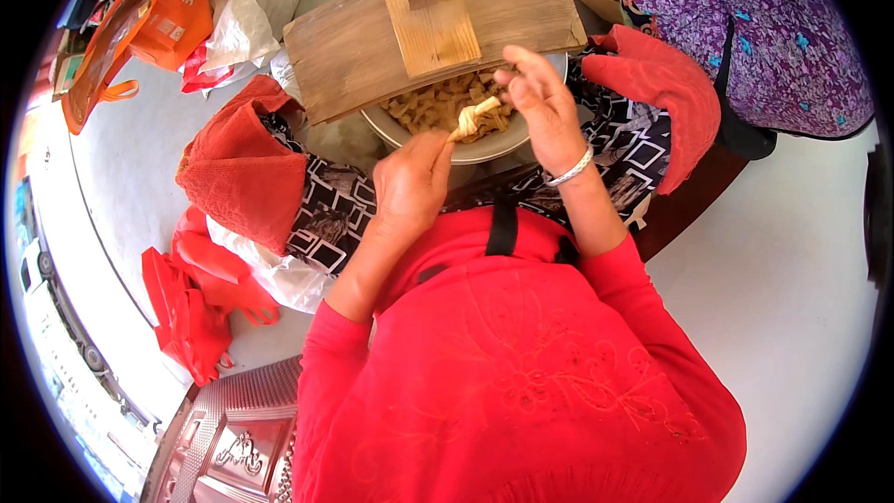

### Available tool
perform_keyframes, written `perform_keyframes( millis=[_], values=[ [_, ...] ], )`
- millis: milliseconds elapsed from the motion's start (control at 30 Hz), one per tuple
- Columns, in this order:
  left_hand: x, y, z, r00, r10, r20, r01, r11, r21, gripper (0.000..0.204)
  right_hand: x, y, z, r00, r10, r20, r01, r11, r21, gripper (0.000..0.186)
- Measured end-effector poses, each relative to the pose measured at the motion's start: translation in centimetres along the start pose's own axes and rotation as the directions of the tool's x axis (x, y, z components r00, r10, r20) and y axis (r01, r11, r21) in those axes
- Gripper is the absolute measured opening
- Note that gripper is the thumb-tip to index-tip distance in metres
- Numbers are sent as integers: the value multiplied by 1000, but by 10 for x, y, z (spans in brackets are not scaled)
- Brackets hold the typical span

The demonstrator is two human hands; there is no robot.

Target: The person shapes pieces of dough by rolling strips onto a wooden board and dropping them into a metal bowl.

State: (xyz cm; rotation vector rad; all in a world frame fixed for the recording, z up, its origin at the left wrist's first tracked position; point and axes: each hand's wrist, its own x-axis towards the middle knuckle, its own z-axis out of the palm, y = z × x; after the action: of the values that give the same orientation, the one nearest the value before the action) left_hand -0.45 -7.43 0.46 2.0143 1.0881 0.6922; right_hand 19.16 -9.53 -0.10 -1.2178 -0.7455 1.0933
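A pale yellow strip tied in a knot [472, 120] is held above the bowl by my left hand [412, 177], whose fingers pinch its lower end. My right hand [544, 112], with a silvery bracelet at the wrist, is raised just right of the knot. Its fingers are apart and bent, with nothing visible in them. Under both hands sits a pale round bowl [391, 137] with many short yellowish-brown pieces [430, 109]. Across the bowl's far part lies a wooden board [345, 56] bearing a smaller wooden block [433, 33] with a rectangular notch.
Red cloths [244, 163] cover both knees. An orange bag [172, 23] and a whitish bag [244, 9] stand far left; red bags [200, 293] lie nearer. A person in purple patterned clothes [792, 47] is at the far right. A carved wooden panel [237, 442] is at lower left.
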Motion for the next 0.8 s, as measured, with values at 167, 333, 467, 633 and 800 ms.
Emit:
perform_keyframes(
  millis=[167,333,467,633,800],
  values=[
    [30,13,-18,948,317,31,-306,879,366,11,21,-27,-3,934,127,335,-17,949,-314,39],
    [45,5,-20,953,303,15,-298,922,246,11,25,-51,3,828,424,367,-242,861,-448,29],
    [48,3,-25,930,365,46,-360,875,324,11,20,-61,-9,802,479,358,-87,686,-722,28],
    [51,8,-26,894,446,26,-422,824,377,12,15,-75,-1,889,204,410,182,665,-724,32],
    [45,1,-34,947,299,121,-318,925,208,8,11,-63,-14,836,250,489,268,591,-761,30]
  ],
)
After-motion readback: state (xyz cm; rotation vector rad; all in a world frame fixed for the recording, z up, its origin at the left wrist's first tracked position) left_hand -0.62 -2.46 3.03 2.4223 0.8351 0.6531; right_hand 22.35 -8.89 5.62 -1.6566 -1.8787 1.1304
